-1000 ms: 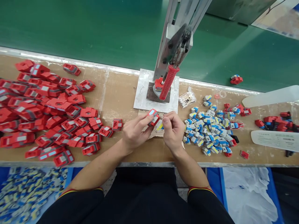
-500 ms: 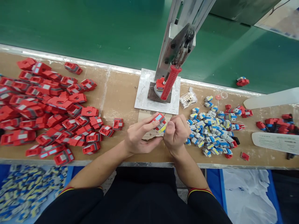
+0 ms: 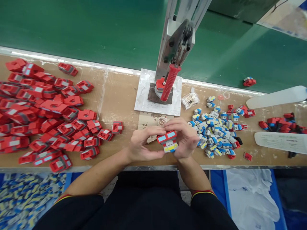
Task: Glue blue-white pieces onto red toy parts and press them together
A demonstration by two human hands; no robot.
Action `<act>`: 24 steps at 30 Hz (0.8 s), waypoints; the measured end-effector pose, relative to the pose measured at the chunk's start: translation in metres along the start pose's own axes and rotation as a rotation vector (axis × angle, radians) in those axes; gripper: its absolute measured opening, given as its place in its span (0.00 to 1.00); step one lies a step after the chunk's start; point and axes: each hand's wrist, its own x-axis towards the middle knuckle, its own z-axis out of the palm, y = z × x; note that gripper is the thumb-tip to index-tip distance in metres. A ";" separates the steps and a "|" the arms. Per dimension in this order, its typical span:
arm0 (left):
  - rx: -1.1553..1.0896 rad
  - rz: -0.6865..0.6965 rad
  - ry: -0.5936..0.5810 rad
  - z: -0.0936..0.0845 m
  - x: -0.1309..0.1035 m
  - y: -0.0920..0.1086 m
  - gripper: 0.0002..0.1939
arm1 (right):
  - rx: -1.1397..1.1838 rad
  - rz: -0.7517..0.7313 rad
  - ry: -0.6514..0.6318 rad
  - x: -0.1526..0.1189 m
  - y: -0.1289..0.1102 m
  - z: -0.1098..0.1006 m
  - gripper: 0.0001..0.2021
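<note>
Between my two hands is a small red plastic toy part (image 3: pixel 166 137) with light-blue windows, joined or pressed to a grey-white piece with a yellow face at its lower end. My left hand (image 3: pixel 145 143) pinches it from the left, fingers at its top and thumb near its lower edge. From the right, my right hand (image 3: pixel 184 138) curls round it, fingers over the top. Just beyond my hands stands a hand press with a red handle (image 3: pixel 171 82). Another red part (image 3: pixel 160 84) sits under the press, partly hidden by the handle.
A large heap of red parts (image 3: pixel 43 108) covers the left bench. To the right lie a pile of white-blue-yellow pieces (image 3: pixel 216 131), a bag of small sticks (image 3: pixel 190 99) and two translucent plastic bottles (image 3: pixel 278 97). A blue-lined bin (image 3: pixel 31 198) of similar pieces stands lower left.
The red part has turned so its blue windows and the yellow face point toward me. My right hand has opened from a fist-like grip and now wraps the part's right side.
</note>
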 end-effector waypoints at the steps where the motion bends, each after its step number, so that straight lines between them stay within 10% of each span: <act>1: -0.014 -0.011 0.004 0.002 0.000 0.000 0.27 | -0.019 0.022 0.031 -0.002 -0.002 0.001 0.35; 17: 0.078 -0.012 0.048 0.007 -0.006 0.000 0.30 | -0.023 0.051 0.158 -0.011 0.005 0.008 0.24; 24: -0.014 -0.156 -0.171 -0.048 0.038 -0.007 0.27 | -0.127 0.114 -0.007 0.046 0.053 -0.036 0.15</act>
